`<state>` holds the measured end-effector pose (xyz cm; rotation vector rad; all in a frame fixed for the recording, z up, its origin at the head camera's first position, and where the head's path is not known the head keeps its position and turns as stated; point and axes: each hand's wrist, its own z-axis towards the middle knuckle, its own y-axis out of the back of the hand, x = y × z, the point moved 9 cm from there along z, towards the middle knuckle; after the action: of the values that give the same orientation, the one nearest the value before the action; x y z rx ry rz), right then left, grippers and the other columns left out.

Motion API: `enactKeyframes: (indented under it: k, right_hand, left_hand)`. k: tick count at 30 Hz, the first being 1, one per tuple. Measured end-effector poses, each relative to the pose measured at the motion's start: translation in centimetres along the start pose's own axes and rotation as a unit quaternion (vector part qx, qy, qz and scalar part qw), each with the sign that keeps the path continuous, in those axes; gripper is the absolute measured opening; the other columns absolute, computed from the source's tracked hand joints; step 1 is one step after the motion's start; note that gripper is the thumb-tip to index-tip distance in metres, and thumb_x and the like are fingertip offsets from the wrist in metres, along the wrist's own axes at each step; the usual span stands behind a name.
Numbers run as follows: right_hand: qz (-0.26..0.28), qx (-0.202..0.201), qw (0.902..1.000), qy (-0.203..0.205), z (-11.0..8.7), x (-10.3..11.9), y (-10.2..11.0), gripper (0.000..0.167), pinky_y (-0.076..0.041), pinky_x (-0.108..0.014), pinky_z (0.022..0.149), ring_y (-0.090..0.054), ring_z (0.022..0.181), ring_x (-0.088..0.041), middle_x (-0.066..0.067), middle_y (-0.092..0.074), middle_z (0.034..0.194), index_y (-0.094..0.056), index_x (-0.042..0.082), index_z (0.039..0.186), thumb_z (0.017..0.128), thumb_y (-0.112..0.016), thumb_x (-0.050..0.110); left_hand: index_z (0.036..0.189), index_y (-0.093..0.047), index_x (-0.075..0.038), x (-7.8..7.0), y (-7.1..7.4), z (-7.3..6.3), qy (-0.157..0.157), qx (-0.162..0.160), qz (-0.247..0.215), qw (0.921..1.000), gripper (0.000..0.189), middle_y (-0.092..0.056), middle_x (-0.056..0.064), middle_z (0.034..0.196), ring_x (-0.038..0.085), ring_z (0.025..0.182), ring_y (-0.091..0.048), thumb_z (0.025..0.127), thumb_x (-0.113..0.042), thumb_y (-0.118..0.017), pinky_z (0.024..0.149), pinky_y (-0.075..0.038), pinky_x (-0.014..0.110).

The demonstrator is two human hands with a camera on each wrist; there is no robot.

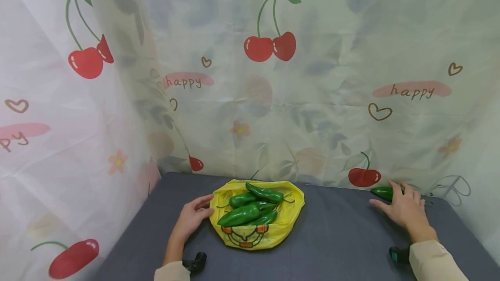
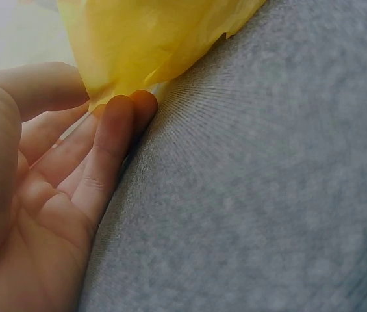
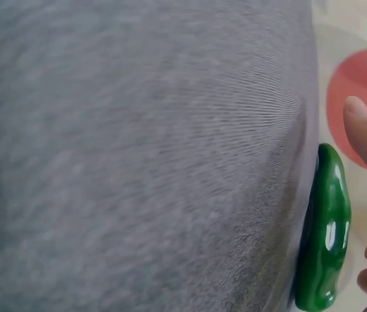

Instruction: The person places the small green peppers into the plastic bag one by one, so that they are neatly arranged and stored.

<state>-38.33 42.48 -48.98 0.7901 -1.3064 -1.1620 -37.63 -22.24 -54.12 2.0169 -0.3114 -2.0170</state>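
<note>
A yellow plastic bag (image 1: 291, 224) with a printed cartoon face lies spread wide on the table, several green chili peppers (image 1: 239, 216) heaped in it. My left hand (image 1: 190, 219) is at the bag's left side. In the left wrist view, the thumb and fingertips (image 2: 117, 114) hold a gathered edge of the yellow plastic. Far to the right, my right hand (image 1: 408, 209) reaches over a single green chili pepper (image 1: 382, 192) lying near the table's back edge. Its thumb (image 3: 364, 130) is spread away from the fingers, which partly hide the pepper in the head view.
A dark grey cloth covers the table (image 1: 332, 237). Behind and at the left hangs a curtain (image 1: 218, 112) printed with cherries and hearts. A thin looped wire (image 1: 455, 185) stands at the back right corner. Black devices (image 1: 197, 263) are worn at both wrists.
</note>
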Motion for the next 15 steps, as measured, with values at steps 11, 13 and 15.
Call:
enactKeyframes:
  k: [11, 13, 15]
  right_hand:
    - [0.049, 0.003, 0.9979, -0.042, 1.1, -2.3, -0.2, 0.118, -0.019, -0.081, 0.101, -0.017, 0.129, -0.072, -0.050, -0.016, 0.146, -0.024, -0.010, 0.154, 0.082, -0.068, 0.074]
    - [0.047, 0.005, 0.9978, -0.046, 1.2, -2.5, -0.3, 0.118, -0.020, -0.080, 0.102, -0.017, 0.129, -0.072, -0.050, -0.017, 0.146, -0.024, -0.010, 0.154, 0.083, -0.068, 0.073]
    - [0.046, 0.003, 0.9980, -0.044, 1.3, -2.5, -0.1, 0.116, -0.019, -0.078, 0.103, -0.017, 0.129, -0.070, -0.050, -0.018, 0.145, -0.024, -0.012, 0.153, 0.085, -0.068, 0.071]
  left_hand:
    - [0.139, -0.065, -0.022, 0.1, 0.1, -0.1, 0.001, -0.002, 0.006, 1.0000, 0.049, -0.066, 0.009, 0.140, 0.026, 0.127, -0.065, 0.092, -0.025, -0.076, 0.104, -0.053, 0.045]
    - [0.139, -0.064, -0.022, 0.0, 0.1, -0.1, -0.002, -0.001, 0.010, 0.9999, 0.049, -0.067, 0.009, 0.139, 0.025, 0.124, -0.066, 0.092, -0.026, -0.076, 0.103, -0.053, 0.044]
    - [0.139, -0.064, -0.021, -0.1, 0.0, -0.2, -0.004, 0.001, 0.007, 1.0000, 0.049, -0.067, 0.010, 0.138, 0.025, 0.122, -0.067, 0.092, -0.027, -0.076, 0.100, -0.054, 0.042]
